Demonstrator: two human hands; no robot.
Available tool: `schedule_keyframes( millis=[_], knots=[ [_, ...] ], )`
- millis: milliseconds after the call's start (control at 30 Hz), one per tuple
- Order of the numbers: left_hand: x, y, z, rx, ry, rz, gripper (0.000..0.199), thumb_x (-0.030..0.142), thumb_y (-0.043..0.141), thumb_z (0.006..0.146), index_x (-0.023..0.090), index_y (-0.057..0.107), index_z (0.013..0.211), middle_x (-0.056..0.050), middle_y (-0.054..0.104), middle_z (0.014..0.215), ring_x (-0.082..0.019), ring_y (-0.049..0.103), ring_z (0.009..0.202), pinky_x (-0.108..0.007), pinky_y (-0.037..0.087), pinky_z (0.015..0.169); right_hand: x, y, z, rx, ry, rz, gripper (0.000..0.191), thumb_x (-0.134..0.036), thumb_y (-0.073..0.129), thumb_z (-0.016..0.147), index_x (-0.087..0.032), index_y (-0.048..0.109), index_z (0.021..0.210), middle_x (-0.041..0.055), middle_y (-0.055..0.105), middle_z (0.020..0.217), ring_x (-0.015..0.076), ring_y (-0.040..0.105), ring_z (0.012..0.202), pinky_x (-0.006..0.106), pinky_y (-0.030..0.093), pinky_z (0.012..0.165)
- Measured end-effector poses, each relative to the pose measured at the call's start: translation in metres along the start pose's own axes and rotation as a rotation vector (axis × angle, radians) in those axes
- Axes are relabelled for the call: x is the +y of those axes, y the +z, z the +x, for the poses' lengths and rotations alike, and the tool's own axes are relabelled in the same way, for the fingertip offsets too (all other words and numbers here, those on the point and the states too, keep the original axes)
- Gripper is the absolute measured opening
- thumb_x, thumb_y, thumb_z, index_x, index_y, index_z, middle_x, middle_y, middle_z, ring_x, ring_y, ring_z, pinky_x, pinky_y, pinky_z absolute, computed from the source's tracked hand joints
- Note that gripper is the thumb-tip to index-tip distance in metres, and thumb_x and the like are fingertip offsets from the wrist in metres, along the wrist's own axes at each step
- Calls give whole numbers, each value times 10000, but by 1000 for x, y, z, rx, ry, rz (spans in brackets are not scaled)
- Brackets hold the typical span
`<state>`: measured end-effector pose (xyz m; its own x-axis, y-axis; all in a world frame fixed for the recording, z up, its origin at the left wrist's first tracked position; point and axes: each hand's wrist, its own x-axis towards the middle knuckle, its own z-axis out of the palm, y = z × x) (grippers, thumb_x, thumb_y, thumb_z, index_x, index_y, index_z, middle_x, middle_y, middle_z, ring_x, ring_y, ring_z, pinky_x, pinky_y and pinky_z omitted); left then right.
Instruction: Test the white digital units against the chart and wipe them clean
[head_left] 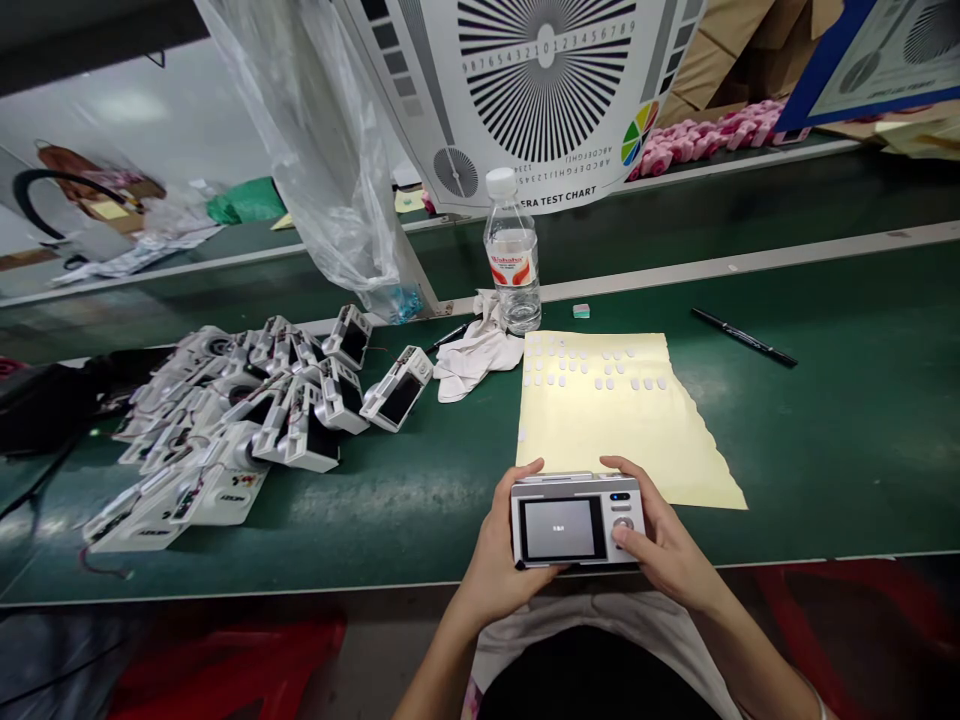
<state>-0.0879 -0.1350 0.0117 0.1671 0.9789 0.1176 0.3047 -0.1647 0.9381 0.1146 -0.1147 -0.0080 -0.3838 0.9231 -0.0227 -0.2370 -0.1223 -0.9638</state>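
Observation:
A white and silver digital camera (577, 485) is held level between both hands, its back turned toward me. The screen on it glows grey with a small line of text, too small to read. My left hand (495, 550) grips the camera's left end, thumb below and a finger over the top edge. At the other end my right hand (664, 545) holds on, its thumb on the round control pad and its index finger along the top. Just beyond the camera lies a yellow sheet (600, 430) bearing rows of small pale stickers.
Several white cameras (225, 440) with loose wires are piled at the left. A water bottle (512, 265), a crumpled white cloth (480, 350), a small eraser-like block (581, 311) and a black pen (742, 336) lie farther back. A camera test chart (547, 100) hangs above.

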Motion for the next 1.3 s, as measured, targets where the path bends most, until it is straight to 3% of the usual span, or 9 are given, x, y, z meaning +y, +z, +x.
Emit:
schedule_keyframes(
  millis=[133, 267, 367, 433, 567, 667, 900, 1133, 1300],
  knots=[
    [-2, -3, 0, 34, 7, -99, 852, 269, 778, 643, 273, 281, 1336, -102, 451, 1367, -264, 512, 1172, -338, 434, 950, -4, -4, 3, -125, 65, 126, 695, -404, 662, 805, -310, 252, 1358, 36, 566, 1129, 174, 552, 990, 291, 423, 865],
    [-4, 5, -6, 147, -62, -403, 956, 273, 799, 640, 281, 208, 1391, -102, 545, 1277, -255, 577, 1112, -347, 479, 925, -7, 5, -1, -162, 104, 295, 753, -343, 727, 756, -346, 238, 1329, 31, 556, 1145, 175, 592, 948, 321, 489, 819],
    [-5, 28, -17, 201, -89, -696, 804, 449, 792, 628, 257, 400, 1303, -97, 627, 1147, -277, 620, 1033, -398, 505, 902, -5, 22, -8, -87, 51, 399, 668, -321, 762, 718, -355, 336, 1231, 9, 573, 1071, 173, 610, 900, 309, 526, 751],
    [-3, 45, -24, 135, -92, -828, 832, 603, 780, 543, 247, 494, 1237, -104, 637, 1130, -317, 600, 1070, -460, 474, 952, 0, 35, -15, -32, -8, 410, 623, -305, 780, 701, -350, 392, 1186, 4, 582, 1074, 151, 609, 906, 267, 514, 777],
    [9, 63, -29, 2, -117, -671, 846, 626, 766, 541, 191, 540, 1230, -144, 623, 1169, -351, 527, 1176, -508, 355, 1068, 5, 49, -24, -2, -161, 352, 485, -263, 741, 749, -391, 465, 1127, -17, 501, 1249, 130, 588, 1028, 214, 485, 843],
    [14, 63, -24, -48, -201, -594, 807, 647, 707, 607, 141, 557, 1218, -187, 632, 1147, -377, 552, 1139, -539, 382, 1036, 6, 50, -23, 28, -168, 321, 475, -258, 716, 775, -401, 452, 1144, -14, 547, 1160, 115, 609, 941, 216, 492, 821],
    [8, 66, -19, 104, 43, -712, 870, 534, 786, 591, 279, 413, 1334, -124, 427, 1421, -307, 442, 1280, -465, 391, 1061, 9, 47, -18, -22, -165, 435, 470, -284, 764, 720, -346, 426, 1042, -19, 607, 1093, 127, 629, 902, 228, 490, 779],
    [12, 70, -15, 224, -239, -722, 566, 433, 806, 610, 129, 650, 1062, -128, 681, 1089, -284, 629, 1038, -400, 475, 973, 10, 51, -13, 111, -62, 401, 501, -420, 705, 759, -335, 369, 1121, -5, 618, 965, 170, 623, 858, 303, 488, 795],
    [16, 74, -10, 235, -235, -745, 611, 451, 804, 591, 127, 624, 1077, -116, 691, 1064, -278, 642, 1006, -401, 498, 938, 15, 52, -14, 182, -75, 374, 485, -437, 691, 765, -330, 365, 1108, -10, 603, 949, 163, 606, 824, 286, 482, 767]
  ],
)
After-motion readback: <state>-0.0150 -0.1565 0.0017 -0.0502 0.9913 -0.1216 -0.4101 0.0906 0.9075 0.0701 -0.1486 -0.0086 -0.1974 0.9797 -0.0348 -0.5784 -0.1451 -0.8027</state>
